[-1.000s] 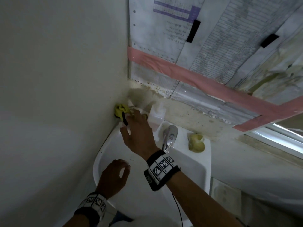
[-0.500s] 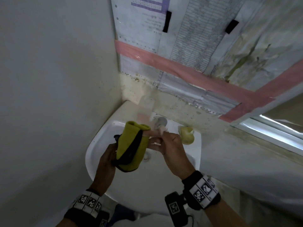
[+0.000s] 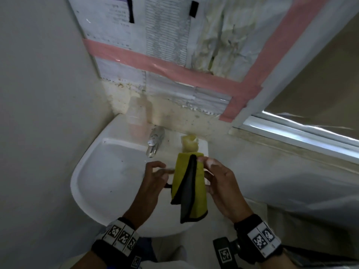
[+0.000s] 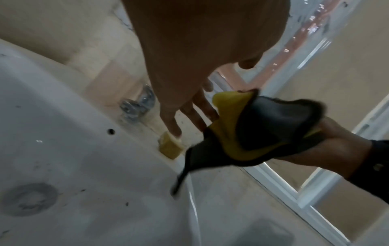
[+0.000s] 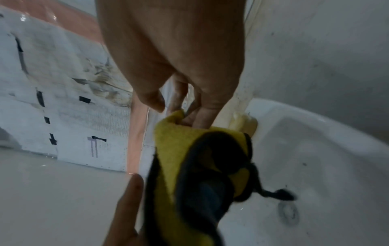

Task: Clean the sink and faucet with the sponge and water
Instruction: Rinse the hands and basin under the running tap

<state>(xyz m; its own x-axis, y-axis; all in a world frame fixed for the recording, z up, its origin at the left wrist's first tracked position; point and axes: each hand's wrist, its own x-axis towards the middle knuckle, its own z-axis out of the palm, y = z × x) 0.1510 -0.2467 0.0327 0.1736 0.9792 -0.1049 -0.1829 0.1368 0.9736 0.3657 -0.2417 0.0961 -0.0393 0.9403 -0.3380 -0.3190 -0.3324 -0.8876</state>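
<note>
Pinching the sponge (image 3: 189, 183) by its top, the right hand (image 3: 223, 183) faces the spread left hand (image 3: 153, 181).

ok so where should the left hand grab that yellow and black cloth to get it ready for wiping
The cloth hangs folded over the basin of the sink, held at its top fold by the right hand. The left hand, fingers spread beside it, would probably do best coming in from the left and pinching the black-trimmed lower edge, which dangles free and faces that side.
</note>
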